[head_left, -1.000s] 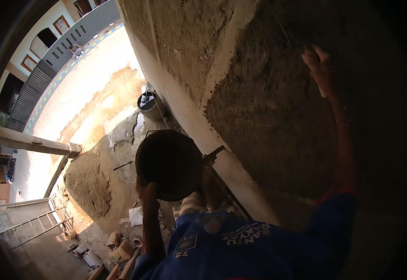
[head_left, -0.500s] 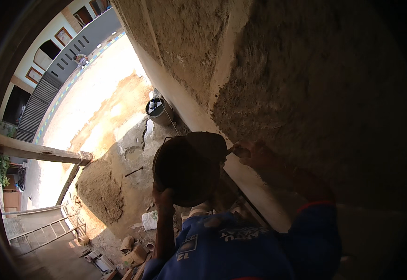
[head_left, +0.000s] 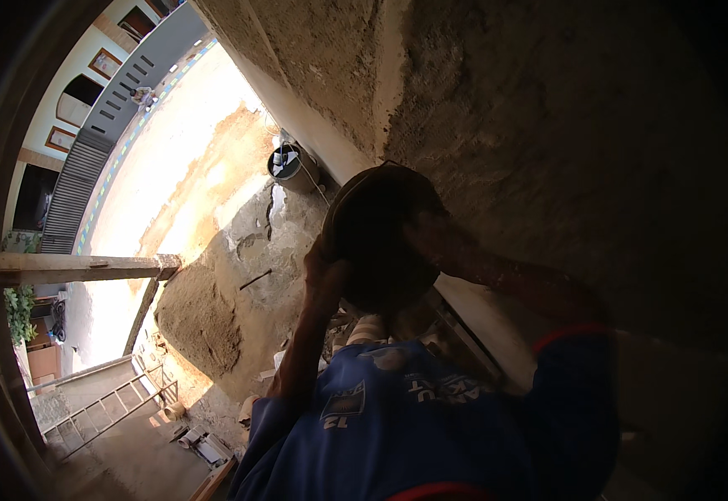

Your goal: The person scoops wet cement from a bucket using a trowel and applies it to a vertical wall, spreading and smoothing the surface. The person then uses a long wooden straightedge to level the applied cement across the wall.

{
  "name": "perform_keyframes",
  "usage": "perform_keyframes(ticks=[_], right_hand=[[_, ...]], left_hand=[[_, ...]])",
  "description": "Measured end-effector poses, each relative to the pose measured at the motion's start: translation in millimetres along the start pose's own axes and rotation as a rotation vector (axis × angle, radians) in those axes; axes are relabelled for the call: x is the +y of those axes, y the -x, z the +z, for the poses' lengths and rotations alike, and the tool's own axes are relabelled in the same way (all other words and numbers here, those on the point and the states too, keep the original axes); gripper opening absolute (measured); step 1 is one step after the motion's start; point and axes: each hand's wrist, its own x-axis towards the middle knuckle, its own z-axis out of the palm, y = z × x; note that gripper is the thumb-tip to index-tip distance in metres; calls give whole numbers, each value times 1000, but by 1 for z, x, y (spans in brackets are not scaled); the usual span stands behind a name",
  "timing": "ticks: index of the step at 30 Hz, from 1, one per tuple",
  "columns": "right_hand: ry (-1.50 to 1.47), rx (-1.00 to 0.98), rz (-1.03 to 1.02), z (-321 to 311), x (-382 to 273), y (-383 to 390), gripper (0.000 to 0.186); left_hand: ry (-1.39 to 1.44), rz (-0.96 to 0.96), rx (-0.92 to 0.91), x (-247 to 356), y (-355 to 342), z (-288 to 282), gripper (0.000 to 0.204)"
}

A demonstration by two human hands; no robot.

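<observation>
Plaster, rough and grey, covers the wall that fills my view from twelve to three o'clock. Below, at nine, I see sunlit ground, a sand heap, a wooden beam and a ladder; a bucket stands at eleven by the wall's foot. No labels are legible. Left hand grips the rim of the dark round pan at centre. Right hand lies in the pan; I cannot tell its grip.
</observation>
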Motion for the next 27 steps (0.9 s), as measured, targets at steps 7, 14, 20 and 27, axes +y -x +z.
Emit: perform_keyframes(ticks=[7,14,20,27], right_hand=[[231,-101,136,-80,9,45,33],[365,-388,358,-83,22,60,33],[1844,-320,-49,27,-27,114,37],[213,-13,-6,40,-30,107,38]], left_hand=[[37,27,-103,5,-8,26,67],[-38,108,-155,9,-10,56,66],[-118,30,-103,0,-8,71,55],[-25,97,-11,-20,1,58,52]])
